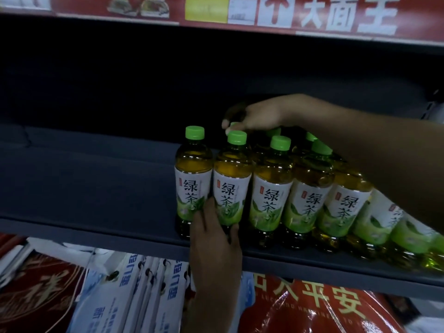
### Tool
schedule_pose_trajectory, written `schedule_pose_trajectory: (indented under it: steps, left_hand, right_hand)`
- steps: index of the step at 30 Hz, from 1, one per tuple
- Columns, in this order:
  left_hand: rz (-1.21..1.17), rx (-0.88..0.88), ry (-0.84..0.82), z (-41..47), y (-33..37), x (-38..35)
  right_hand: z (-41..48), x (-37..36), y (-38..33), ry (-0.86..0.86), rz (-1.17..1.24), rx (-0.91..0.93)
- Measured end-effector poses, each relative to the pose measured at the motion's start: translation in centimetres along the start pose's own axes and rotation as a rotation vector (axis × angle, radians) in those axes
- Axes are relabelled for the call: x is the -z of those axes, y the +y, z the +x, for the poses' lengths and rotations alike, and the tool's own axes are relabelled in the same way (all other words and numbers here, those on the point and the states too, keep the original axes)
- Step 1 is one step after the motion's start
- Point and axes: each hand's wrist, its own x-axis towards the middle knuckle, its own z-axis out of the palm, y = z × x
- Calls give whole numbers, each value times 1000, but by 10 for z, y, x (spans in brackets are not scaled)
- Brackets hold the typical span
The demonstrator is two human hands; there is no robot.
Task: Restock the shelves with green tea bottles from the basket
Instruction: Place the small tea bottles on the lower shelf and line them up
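Green tea bottles (271, 188), dark shelf (96, 188), probably shop

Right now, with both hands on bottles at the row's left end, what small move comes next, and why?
Probably release both hands. The left hand grips the second front bottle low down; it stands upright on the shelf, level with its neighbours. The right hand pinches the cap of a bottle behind it.

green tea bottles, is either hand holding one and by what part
Left hand grips the second front-row bottle from the left around its lower label; right hand pinches a back-row bottle's cap.
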Motion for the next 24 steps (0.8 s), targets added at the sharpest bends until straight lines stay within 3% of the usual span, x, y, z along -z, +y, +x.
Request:
schedule_pose_trajectory:
  steps: [4,8,13,16,18,24]
  left_hand:
    - [-4,-27,8,0,0,-4]
    - [-24,-44,7,-2,0,-2]
    - [-160,5,228,15,-16,24]
    - [-236,88,26,28,-39,31]
    - [-286,106,-81,32,-46,32]
    - [-282,87,-89,31,-46,29]
  right_hand:
    - [3,-3,-2,52,31,130]
    - [3,-1,0,-1,-32,82]
    - [-7,7,-24,56,-65,123]
    - [-18,4,-52,105,-28,280]
    - [-23,-2,-63,149,-173,306]
    - [-37,-6,-44,76,-435,176]
